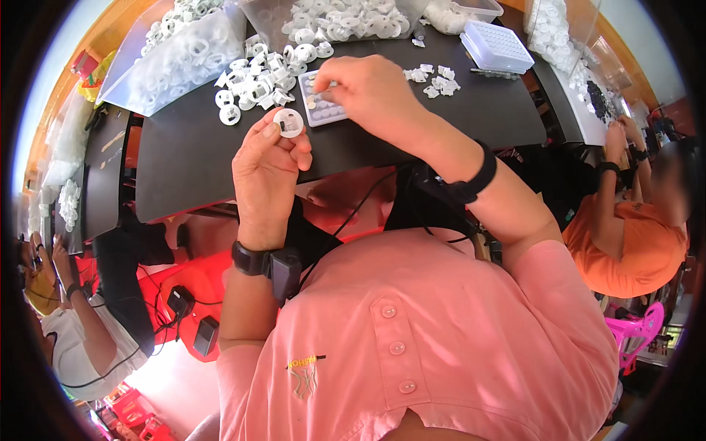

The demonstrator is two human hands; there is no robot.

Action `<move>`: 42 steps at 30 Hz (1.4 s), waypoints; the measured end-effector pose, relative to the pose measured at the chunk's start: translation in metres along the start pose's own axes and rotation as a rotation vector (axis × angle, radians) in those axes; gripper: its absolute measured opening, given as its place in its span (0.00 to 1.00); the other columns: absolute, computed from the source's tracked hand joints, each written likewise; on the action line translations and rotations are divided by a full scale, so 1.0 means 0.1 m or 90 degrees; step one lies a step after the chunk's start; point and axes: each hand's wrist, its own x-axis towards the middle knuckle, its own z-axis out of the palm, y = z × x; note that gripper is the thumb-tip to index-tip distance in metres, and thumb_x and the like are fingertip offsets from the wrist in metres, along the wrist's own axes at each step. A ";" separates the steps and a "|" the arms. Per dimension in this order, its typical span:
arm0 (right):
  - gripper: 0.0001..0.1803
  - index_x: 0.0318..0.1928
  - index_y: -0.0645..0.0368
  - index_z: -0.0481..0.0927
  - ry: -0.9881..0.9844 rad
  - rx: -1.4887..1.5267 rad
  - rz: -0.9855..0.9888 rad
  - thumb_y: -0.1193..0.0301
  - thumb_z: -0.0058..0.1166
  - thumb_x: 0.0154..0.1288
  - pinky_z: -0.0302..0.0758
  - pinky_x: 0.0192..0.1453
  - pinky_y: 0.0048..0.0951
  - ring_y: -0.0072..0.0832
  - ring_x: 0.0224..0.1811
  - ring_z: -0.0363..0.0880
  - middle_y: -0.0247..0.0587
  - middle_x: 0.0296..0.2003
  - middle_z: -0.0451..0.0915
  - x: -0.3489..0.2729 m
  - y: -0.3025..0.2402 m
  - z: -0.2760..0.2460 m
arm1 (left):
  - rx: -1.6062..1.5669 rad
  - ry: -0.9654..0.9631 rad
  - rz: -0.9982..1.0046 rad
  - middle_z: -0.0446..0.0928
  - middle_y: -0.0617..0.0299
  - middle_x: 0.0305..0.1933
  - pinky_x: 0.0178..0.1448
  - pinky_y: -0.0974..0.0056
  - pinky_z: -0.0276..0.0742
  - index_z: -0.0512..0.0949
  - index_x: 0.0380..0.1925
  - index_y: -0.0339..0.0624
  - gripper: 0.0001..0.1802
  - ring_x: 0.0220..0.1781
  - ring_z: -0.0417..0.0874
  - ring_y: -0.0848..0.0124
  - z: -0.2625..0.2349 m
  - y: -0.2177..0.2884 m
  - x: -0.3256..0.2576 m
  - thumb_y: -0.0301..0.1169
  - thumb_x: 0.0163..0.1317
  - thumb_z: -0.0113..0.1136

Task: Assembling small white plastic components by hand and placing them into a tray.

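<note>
My left hand [268,165] is raised at the table's near edge, its thumb and fingers closed on a round white plastic part [288,123] with a small dark slot. Just right of it, my right hand [379,99] reaches over a pale tray [328,120] with rows of round pockets. Its fingers are bent together at the tray; whatever they may pinch is hidden. A small light disc [311,105] shows in the tray below the fingertips. Beyond my left hand lies a loose pile of white plastic parts [257,82], some of them ring-shaped.
Small white pieces [441,84] lie on the dark table [493,106] to the right. Bins of white parts stand at the far left [173,77] and far middle [268,22]. Stacked pale trays [496,50] sit far right. Co-workers sit at right [625,242] and left [92,338].
</note>
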 end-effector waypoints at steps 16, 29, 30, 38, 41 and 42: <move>0.02 0.31 0.54 0.80 -0.123 -0.165 -0.019 0.70 0.58 0.59 0.75 0.35 0.43 0.43 0.36 0.83 0.38 0.31 0.84 0.12 -0.01 0.23 | -0.027 -0.026 0.003 0.79 0.52 0.44 0.37 0.65 0.70 0.74 0.55 0.34 0.19 0.38 0.77 0.65 -0.06 0.01 -0.06 0.33 0.70 0.55; 0.04 0.38 0.64 0.79 0.019 0.448 0.070 0.83 0.57 0.64 0.76 0.41 0.22 0.19 0.34 0.80 0.33 0.33 0.82 -0.22 -0.30 0.16 | -0.039 -0.035 -0.004 0.80 0.49 0.41 0.36 0.62 0.77 0.74 0.53 0.27 0.17 0.38 0.83 0.62 -0.02 0.00 -0.02 0.29 0.69 0.56; 0.05 0.38 0.63 0.79 0.045 0.409 0.033 0.83 0.57 0.63 0.76 0.40 0.23 0.21 0.34 0.80 0.34 0.32 0.82 -0.23 -0.30 0.19 | -0.034 -0.028 0.002 0.81 0.49 0.41 0.36 0.61 0.77 0.74 0.53 0.27 0.16 0.38 0.83 0.62 -0.01 -0.01 -0.02 0.28 0.69 0.56; 0.07 0.39 0.60 0.81 0.154 0.290 -0.023 0.84 0.58 0.61 0.76 0.37 0.26 0.29 0.33 0.81 0.37 0.32 0.79 -0.32 -0.32 0.35 | 0.008 -0.004 0.025 0.81 0.48 0.41 0.37 0.61 0.79 0.76 0.51 0.26 0.14 0.37 0.83 0.61 0.00 -0.04 -0.04 0.25 0.69 0.58; 0.07 0.38 0.60 0.80 0.160 0.279 -0.036 0.84 0.58 0.61 0.76 0.37 0.26 0.29 0.33 0.81 0.37 0.32 0.80 -0.33 -0.33 0.34 | 0.011 -0.003 0.025 0.81 0.48 0.41 0.37 0.61 0.79 0.76 0.51 0.26 0.14 0.37 0.84 0.61 -0.02 -0.03 -0.05 0.26 0.69 0.58; 0.07 0.38 0.60 0.80 0.158 0.282 -0.042 0.84 0.58 0.62 0.76 0.37 0.26 0.29 0.33 0.81 0.37 0.32 0.80 -0.33 -0.33 0.33 | 0.008 -0.007 0.021 0.81 0.48 0.41 0.37 0.61 0.79 0.76 0.51 0.26 0.15 0.37 0.84 0.61 -0.01 -0.03 -0.05 0.26 0.69 0.58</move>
